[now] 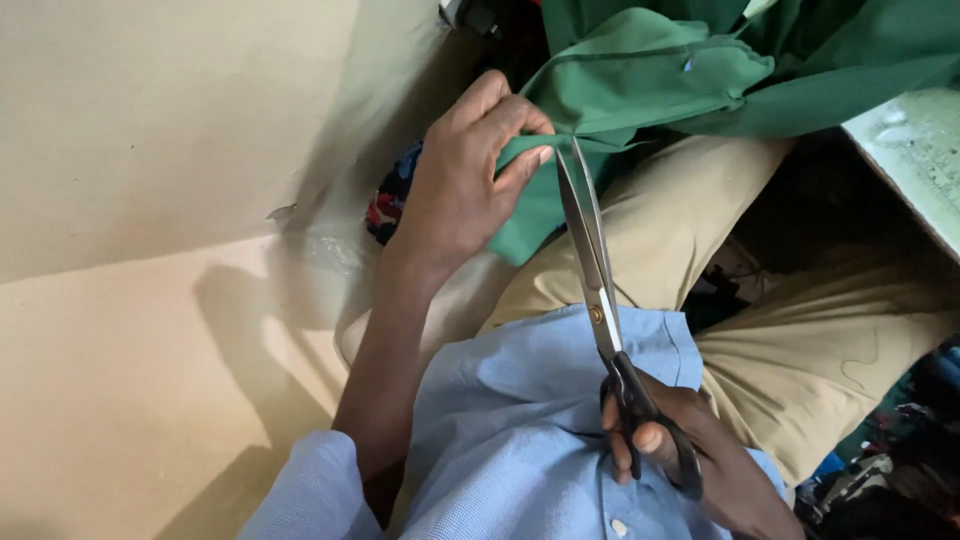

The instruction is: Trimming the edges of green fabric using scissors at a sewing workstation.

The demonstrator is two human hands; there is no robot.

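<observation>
My left hand (460,180) pinches a fold of green fabric (640,75) between thumb and fingers, holding it taut above my lap. My right hand (690,455) grips the black handles of a long pair of steel scissors (598,280). The blades point up and away from me, nearly together, with their tips at the pinched edge of the fabric beside my left fingertips. The rest of the green cloth lies bunched over my knees at the top of the view.
I sit in a light blue shirt (520,420) and tan trousers (800,350). A beige wall (150,150) runs along the left. A pale table edge (910,150) is at upper right, and mixed coloured scraps (880,480) lie at lower right.
</observation>
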